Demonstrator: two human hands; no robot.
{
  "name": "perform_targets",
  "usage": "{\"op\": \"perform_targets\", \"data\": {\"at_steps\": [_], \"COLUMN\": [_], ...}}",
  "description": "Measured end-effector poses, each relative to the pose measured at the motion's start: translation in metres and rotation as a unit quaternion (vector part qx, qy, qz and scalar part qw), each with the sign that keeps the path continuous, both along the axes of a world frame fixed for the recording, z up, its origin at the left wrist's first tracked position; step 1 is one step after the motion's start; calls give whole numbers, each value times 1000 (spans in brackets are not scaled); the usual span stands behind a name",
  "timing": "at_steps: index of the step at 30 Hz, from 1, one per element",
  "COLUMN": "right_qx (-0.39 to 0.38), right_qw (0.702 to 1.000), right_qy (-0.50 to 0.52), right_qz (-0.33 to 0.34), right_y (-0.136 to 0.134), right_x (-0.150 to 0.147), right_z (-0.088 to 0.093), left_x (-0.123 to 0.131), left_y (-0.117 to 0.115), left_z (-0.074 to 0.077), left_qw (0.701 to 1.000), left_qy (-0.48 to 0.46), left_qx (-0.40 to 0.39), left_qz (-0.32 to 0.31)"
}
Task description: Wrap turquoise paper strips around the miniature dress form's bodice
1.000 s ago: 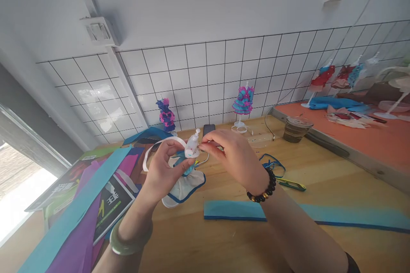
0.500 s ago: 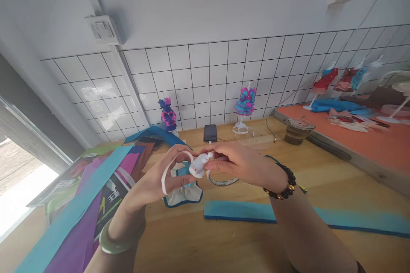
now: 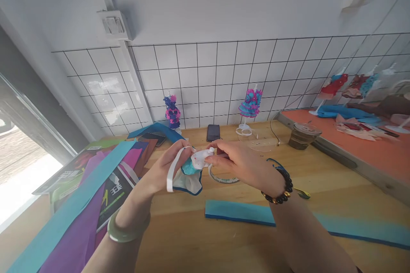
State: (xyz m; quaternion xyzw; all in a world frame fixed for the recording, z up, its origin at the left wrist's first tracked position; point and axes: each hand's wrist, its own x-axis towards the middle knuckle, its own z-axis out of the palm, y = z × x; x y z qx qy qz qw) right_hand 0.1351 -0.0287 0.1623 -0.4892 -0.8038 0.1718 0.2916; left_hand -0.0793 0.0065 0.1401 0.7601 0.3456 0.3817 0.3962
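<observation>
My left hand (image 3: 171, 164) is closed around the lower end of a small white mannequin torso (image 3: 201, 158), which lies tilted with its neck to the right. The fingers of my right hand (image 3: 235, 158) pinch its upper end. Crumpled turquoise paper (image 3: 189, 168) sits against the torso beside my left fingers. A white band (image 3: 171, 175) curves over the back of my left hand; where it joins is hidden. Below the hands is a white piece with dark blue edging (image 3: 188, 184). A roll of tape (image 3: 226, 179) lies on the table under my right hand.
Turquoise strips (image 3: 240, 212) lie across the front. Coloured sheets and printed bags (image 3: 105, 196) cover the left. Two dressed mannequins (image 3: 173, 113), a phone (image 3: 213, 133) and a plastic cup (image 3: 303, 136) stand or lie behind. A raised orange surface (image 3: 361, 136) is at right.
The torso has turned so it lies flatter between my hands, and more turquoise paper shows beside it. My left fingers have shifted on its lower end. The view has swung slightly left.
</observation>
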Motion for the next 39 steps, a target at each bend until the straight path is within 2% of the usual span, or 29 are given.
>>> {"op": "perform_targets", "data": {"at_steps": [3, 7, 11, 16, 20, 23, 26, 28, 32, 34, 37, 39], "right_qx": [10, 16, 11, -1, 1, -10, -29, -34, -36, -26, -16, -19], "right_qw": [1000, 1000, 1000, 1000, 999, 996, 991, 989, 990, 991, 991, 991], "right_qy": [-13, -18, -19, -22, -19, 12, 39, 41, 39, 31, 30, 35], "right_qz": [-16, -19, -12, -10, -49, -89, -121, -138, -132, -128, -131, -129], "right_y": [-1, -2, -2, -1, 3, 6, 8, 7, 3, 2, 3, 5], "right_x": [-1, -3, -6, -8, -6, -6, -7, -8, -11, -11, -10, -8], "right_z": [1, 1, 3, 3, 0, -2, -3, -3, -1, -1, -2, -3], "left_x": [5, 7, 6, 5, 3, 3, 6, 10, 23, 27, 25, 18], "left_y": [5, 6, 7, 11, 12, 7, -3, -12, -28, -31, -33, -33], "left_z": [-5, -3, -3, -8, -5, -1, 2, 2, -1, -3, 0, 4], "left_qw": [998, 994, 981, 963, 951, 944, 956, 968, 980, 986, 996, 991], "left_qy": [-61, -106, -189, -254, -291, -310, -276, -243, -195, -162, -40, 61], "left_qx": [-8, 12, -50, -71, -44, -29, -23, -9, 41, 38, 69, 95], "left_qz": [-1, 37, 11, 51, 98, 109, 96, 62, 24, 3, -36, -74]}}
